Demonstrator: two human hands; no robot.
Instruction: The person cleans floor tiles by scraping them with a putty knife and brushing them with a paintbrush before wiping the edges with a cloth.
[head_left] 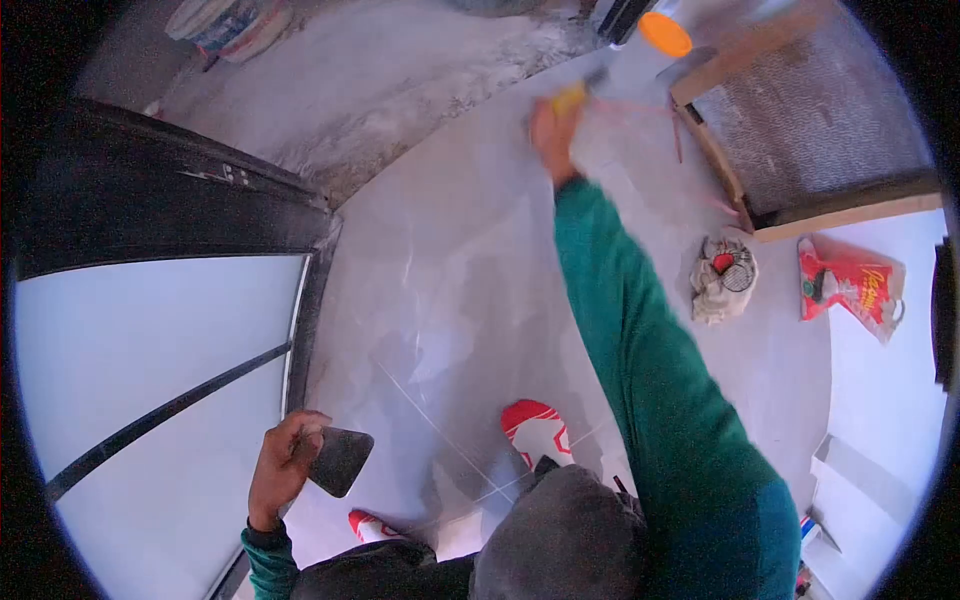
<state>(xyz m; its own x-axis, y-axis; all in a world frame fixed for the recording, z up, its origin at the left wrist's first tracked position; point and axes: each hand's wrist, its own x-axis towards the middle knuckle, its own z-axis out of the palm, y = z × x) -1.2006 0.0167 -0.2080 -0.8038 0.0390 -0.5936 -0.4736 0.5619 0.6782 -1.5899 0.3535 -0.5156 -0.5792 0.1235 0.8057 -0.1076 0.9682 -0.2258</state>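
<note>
My right hand (555,135) reaches far forward over the floor tiles, closed round a yellow-handled tool (569,99). Its dark end points toward a container with an orange lid (665,35); motion blur hides the tool's exact kind. Down at the lower left, my left hand (283,468) grips a flat, dark, rectangular plate (342,462) by its edge, thumb on top. I cannot make out what the plate is for certain. Both sleeves are green.
A dark-framed door with pale panels (160,350) stands at left. To the right are a wooden-framed mesh panel (810,125), a crumpled pale cloth bag (725,280) and a red plastic bag (850,285). Rough bare ground (350,75) borders the tiles. My socked foot (538,432) rests below.
</note>
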